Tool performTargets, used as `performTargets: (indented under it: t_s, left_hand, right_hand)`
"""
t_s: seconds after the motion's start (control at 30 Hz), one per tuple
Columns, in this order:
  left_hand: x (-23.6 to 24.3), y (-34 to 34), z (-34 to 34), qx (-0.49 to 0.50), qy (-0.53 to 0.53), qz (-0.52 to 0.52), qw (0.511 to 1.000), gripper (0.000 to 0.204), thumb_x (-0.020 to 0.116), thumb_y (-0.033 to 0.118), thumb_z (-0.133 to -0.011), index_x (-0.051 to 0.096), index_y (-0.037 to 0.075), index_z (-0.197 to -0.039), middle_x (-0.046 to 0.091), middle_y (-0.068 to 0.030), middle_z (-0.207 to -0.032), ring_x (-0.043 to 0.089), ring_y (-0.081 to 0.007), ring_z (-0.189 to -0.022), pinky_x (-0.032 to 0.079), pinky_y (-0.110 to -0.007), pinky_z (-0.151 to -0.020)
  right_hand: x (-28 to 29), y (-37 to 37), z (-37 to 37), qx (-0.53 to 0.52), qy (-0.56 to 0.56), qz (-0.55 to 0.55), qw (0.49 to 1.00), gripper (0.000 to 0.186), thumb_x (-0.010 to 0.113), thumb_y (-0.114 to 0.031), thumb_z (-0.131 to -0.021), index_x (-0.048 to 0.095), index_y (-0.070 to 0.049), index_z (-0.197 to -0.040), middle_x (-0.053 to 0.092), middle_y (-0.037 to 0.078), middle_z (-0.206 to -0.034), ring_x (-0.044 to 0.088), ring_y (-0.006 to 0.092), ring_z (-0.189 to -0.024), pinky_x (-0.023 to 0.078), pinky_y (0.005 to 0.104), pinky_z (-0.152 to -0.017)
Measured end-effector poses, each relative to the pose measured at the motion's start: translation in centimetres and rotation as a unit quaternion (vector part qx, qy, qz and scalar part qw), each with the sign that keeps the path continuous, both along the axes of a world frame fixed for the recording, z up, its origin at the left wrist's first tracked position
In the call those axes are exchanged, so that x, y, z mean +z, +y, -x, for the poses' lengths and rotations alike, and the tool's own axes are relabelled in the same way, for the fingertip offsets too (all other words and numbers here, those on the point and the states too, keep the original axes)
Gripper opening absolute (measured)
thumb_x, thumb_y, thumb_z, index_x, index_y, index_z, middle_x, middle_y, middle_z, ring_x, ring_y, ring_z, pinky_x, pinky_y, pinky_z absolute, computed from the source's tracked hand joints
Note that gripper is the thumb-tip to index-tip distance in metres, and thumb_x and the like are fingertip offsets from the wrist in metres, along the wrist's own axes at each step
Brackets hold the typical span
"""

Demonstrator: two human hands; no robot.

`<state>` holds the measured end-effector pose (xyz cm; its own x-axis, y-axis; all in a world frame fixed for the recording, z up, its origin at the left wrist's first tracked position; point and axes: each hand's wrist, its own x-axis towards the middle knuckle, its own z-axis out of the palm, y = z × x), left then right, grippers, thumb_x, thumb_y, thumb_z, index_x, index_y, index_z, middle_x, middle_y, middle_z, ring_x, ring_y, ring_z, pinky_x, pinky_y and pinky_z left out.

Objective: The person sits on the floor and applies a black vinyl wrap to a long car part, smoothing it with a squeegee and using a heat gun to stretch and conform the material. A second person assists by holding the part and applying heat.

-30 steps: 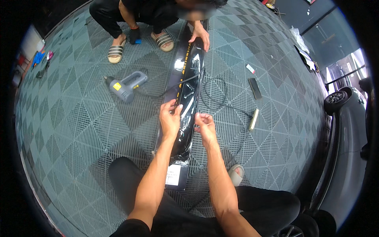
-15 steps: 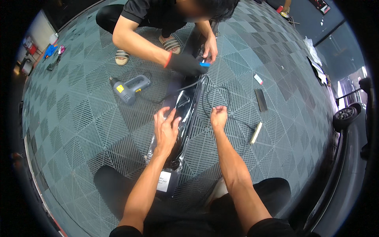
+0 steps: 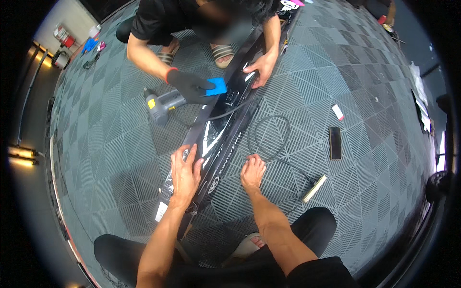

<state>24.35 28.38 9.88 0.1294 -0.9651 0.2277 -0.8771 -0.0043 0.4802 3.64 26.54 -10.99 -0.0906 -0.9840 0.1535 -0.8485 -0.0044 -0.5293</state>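
Observation:
A long black box with a glossy film-covered strip on top lies slanting across the floor between me and a person facing me. My left hand rests on its near left edge, fingers apart. My right hand is closed, low over the floor beside the box's printed side; whatever its fingers hold, if anything, is hidden. The person's black-gloved hand holds a blue squeegee at the strip's left edge, and their bare hand grips the box's right edge. A white label shows near the box's near end.
A grey heat gun lies left of the box. Its dark cable crosses over the box and loops on the grey tiled floor. To the right lie a power strip, a phone and a small white-and-red packet.
The box now lies more slanted, its printed side showing. My right hand has come down and nearer. The person's gloved hand has moved left with the squeegee. My view has shifted.

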Motion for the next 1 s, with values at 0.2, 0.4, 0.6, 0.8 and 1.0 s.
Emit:
performTargets:
  t_s: [0.2, 0.4, 0.6, 0.8, 1.0]
  left_hand:
    - [0.6, -0.7, 2.0, 0.032, -0.073, -0.011, 0.997, 0.065, 0.082, 0.026, -0.076, 0.059, -0.005, -0.128, 0.052, -0.0185, -0.129, 0.048, -0.0361, -0.116, 0.040, -0.045, -0.101]
    - [0.7, -1.7, 2.9, 0.111, -0.001, -0.057, 0.992, 0.072, 0.086, 0.018, -0.069, 0.057, -0.002, -0.131, 0.054, -0.0178, -0.124, 0.051, -0.0355, -0.113, 0.042, -0.045, -0.099]
    - [0.9, -2.3, 3.7, 0.146, 0.008, -0.084, 0.986, 0.072, 0.086, 0.020, -0.068, 0.054, 0.001, -0.129, 0.050, -0.0178, -0.125, 0.046, -0.0371, -0.117, 0.037, -0.047, -0.102]
    - [0.9, -4.2, 4.7, 0.075, -0.024, -0.031, 0.996, 0.065, 0.080, 0.024, -0.077, 0.054, 0.004, -0.133, 0.047, -0.0151, -0.133, 0.043, -0.0363, -0.119, 0.035, -0.049, -0.100]
    - [0.3, -6.8, 5.0, -0.110, -0.139, -0.028, 0.984, 0.061, 0.072, 0.024, -0.084, 0.049, -0.004, -0.134, 0.048, -0.0153, -0.136, 0.047, -0.0329, -0.121, 0.037, -0.045, -0.102]
  right_hand:
    - [-0.2, -0.4, -0.2, -0.001, 0.004, -0.047, 0.999, 0.022, 0.054, -0.014, -0.092, 0.056, -0.012, -0.113, 0.049, 0.006, -0.127, 0.045, 0.0307, -0.116, 0.034, 0.0481, -0.097]
    - [-0.5, -0.6, -0.6, 0.003, 0.041, -0.041, 0.998, 0.025, 0.055, -0.016, -0.091, 0.055, -0.012, -0.116, 0.047, 0.007, -0.128, 0.045, 0.0298, -0.118, 0.035, 0.0483, -0.099]
    - [-0.5, -0.7, -0.7, 0.012, 0.068, -0.076, 0.995, 0.026, 0.056, -0.017, -0.091, 0.054, -0.013, -0.117, 0.046, 0.006, -0.129, 0.043, 0.0299, -0.119, 0.033, 0.0493, -0.100]
    - [-0.4, -0.5, -0.9, 0.012, 0.073, -0.034, 0.997, 0.027, 0.057, -0.015, -0.087, 0.057, -0.011, -0.114, 0.049, 0.009, -0.129, 0.045, 0.0325, -0.117, 0.034, 0.0487, -0.098]
    - [0.1, -0.6, -0.3, 0.012, 0.042, -0.022, 0.999, 0.029, 0.061, -0.015, -0.086, 0.057, -0.013, -0.114, 0.049, 0.008, -0.129, 0.045, 0.0311, -0.117, 0.034, 0.0489, -0.098]
